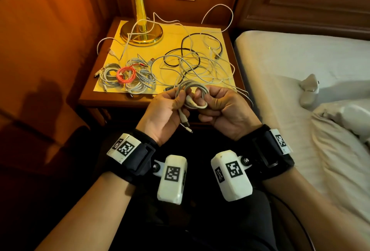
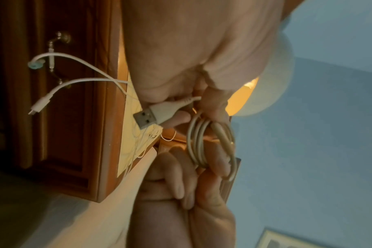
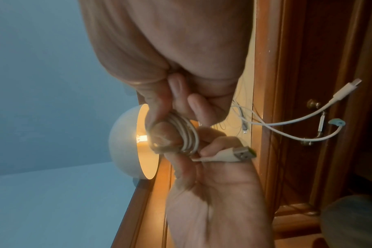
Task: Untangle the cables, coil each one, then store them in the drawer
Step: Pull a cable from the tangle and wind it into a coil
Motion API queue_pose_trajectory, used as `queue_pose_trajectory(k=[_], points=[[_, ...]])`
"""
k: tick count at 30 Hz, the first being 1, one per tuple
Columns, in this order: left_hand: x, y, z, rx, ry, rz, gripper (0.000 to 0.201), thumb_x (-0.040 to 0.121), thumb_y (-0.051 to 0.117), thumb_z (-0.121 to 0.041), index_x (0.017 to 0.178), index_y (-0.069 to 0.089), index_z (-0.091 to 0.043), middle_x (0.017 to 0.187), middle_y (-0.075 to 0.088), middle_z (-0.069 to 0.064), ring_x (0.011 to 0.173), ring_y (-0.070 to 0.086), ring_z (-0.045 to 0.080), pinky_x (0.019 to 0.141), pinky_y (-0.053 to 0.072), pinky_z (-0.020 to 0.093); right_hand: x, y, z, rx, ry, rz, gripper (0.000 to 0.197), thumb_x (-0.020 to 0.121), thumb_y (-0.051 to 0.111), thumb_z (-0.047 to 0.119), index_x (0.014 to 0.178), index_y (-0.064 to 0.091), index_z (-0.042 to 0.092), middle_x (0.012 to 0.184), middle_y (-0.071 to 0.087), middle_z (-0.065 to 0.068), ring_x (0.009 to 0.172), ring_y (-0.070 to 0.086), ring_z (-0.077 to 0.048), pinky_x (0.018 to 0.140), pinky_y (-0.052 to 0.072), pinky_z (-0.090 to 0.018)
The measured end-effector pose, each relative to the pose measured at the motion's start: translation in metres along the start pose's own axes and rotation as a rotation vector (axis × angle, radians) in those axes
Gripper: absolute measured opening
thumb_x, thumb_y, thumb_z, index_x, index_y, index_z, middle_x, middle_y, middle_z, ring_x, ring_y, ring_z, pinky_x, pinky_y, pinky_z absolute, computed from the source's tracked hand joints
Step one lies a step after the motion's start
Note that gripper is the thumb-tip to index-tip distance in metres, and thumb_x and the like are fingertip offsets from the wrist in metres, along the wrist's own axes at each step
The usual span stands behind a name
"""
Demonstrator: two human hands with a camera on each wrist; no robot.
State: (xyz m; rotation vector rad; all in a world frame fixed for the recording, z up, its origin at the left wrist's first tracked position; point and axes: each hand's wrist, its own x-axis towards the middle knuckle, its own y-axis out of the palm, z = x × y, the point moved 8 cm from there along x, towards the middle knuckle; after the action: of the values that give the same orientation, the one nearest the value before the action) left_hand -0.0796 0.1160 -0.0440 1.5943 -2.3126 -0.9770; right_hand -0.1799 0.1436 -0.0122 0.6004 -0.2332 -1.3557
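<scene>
A white cable coil point(image 1: 191, 95) is held above the front edge of the nightstand point(image 1: 112, 102), gripped on one side by the left hand point(image 1: 166, 110) and on the other by the right hand point(image 1: 224, 108), fingers of both curled around the loops. A USB plug point(image 2: 149, 115) is seen jutting from the left hand's grasp in the left wrist view, with a second, smaller connector dangling beside it. On the tabletop, coiled cables point(image 1: 126, 76), one of them red, are laid to the left, while a tangle of loose white and black cables point(image 1: 192, 60) is spread to the right, near the brass lamp base point(image 1: 141, 30). The drawer front, with its handle point(image 2: 60, 40), appears closed. The cable is judged light, limp and springy; loops are likely to slip open unless pinched across the whole bundle, and the stiff plug ends offer the firmest hold for tucking.
</scene>
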Motion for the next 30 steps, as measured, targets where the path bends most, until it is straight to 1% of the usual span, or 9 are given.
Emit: queue_pose_trajectory(k=[3,7,11,15,19,24,27,28,30], points=[[-0.002,-0.003,0.004,-0.039,-0.061,0.012,0.014,0.082,0.062,-0.017,0.085,0.070,-0.006,0.086,0.059,0.010,0.085,0.049,0.024,0.089,0.028,0.047,0.000,-0.002,-0.004,0.017,0.031,-0.009,0.017,0.078,0.049,0.003,0.076,0.066,0.002,0.058,0.052,-0.005,0.037,0.024,-0.003,0.044,0.027,-0.017],[-0.006,-0.003,0.005,-0.003,-0.084,-0.008,0.013,0.078,0.064,-0.016,0.079,0.074,-0.007,0.090,0.058,0.012,0.090,0.048,0.027,0.084,0.034,0.037,0.000,-0.002,-0.010,0.062,0.078,0.007,0.025,0.079,0.047,0.004,0.070,0.071,0.006,0.056,0.052,-0.004,0.036,0.022,-0.003,0.043,0.027,-0.014],[-0.007,-0.007,0.006,0.067,-0.060,-0.102,0.021,0.070,0.068,-0.018,0.084,0.073,-0.003,0.101,0.058,0.024,0.105,0.043,0.040,0.091,0.028,0.051,-0.002,-0.004,-0.018,0.128,0.105,-0.017,0.025,0.082,0.046,0.005,0.073,0.069,0.006,0.058,0.051,-0.002,0.050,0.007,-0.010,0.044,0.025,-0.016],[-0.008,-0.002,-0.002,0.192,0.031,-0.149,0.009,0.087,0.060,-0.010,0.086,0.068,-0.005,0.094,0.063,0.020,0.099,0.048,0.038,0.085,0.035,0.047,-0.002,-0.007,-0.017,0.262,0.083,-0.163,0.011,0.080,0.047,0.004,0.082,0.058,0.001,0.056,0.050,-0.002,0.035,0.018,-0.004,0.040,0.025,-0.016],[-0.007,0.001,-0.003,0.266,-0.005,-0.142,0.017,0.094,0.054,-0.009,0.083,0.068,-0.009,0.093,0.065,0.017,0.099,0.054,0.036,0.096,0.038,0.056,-0.004,-0.008,-0.019,0.418,0.111,-0.215,0.015,0.086,0.039,0.000,0.082,0.054,0.002,0.057,0.052,-0.002,0.044,0.005,-0.006,0.039,0.027,-0.016],[-0.005,0.000,0.000,0.202,-0.115,-0.095,0.014,0.087,0.059,-0.014,0.093,0.064,-0.002,0.104,0.057,0.023,0.103,0.046,0.038,0.093,0.032,0.051,-0.007,-0.001,-0.017,0.251,0.115,-0.110,0.011,0.084,0.042,0.006,0.080,0.053,0.008,0.054,0.047,0.002,0.036,0.018,-0.004,0.039,0.025,-0.016],[-0.004,-0.002,0.006,0.155,-0.185,-0.051,0.029,0.074,0.072,-0.017,0.096,0.067,0.001,0.112,0.053,0.027,0.109,0.046,0.041,0.108,0.025,0.064,-0.007,-0.002,-0.014,0.161,0.100,-0.098,0.017,0.086,0.042,0.005,0.076,0.056,0.005,0.053,0.046,-0.003,0.037,0.019,-0.005,0.039,0.026,-0.012],[-0.004,-0.002,0.009,0.162,-0.205,-0.029,0.029,0.074,0.071,-0.017,0.098,0.068,-0.001,0.114,0.053,0.026,0.109,0.044,0.041,0.109,0.022,0.065,-0.007,-0.003,-0.013,0.115,0.101,-0.108,0.019,0.089,0.039,0.002,0.078,0.055,0.003,0.053,0.045,-0.004,0.036,0.024,-0.006,0.039,0.026,-0.012],[-0.005,-0.001,0.009,0.184,-0.215,-0.014,0.019,0.081,0.063,-0.014,0.095,0.070,-0.002,0.105,0.058,0.023,0.104,0.044,0.039,0.105,0.026,0.063,-0.009,-0.008,-0.009,-0.060,0.069,-0.164,0.023,0.093,0.035,-0.005,0.081,0.054,0.002,0.060,0.046,-0.009,0.041,0.032,-0.009,0.040,0.025,-0.015]])
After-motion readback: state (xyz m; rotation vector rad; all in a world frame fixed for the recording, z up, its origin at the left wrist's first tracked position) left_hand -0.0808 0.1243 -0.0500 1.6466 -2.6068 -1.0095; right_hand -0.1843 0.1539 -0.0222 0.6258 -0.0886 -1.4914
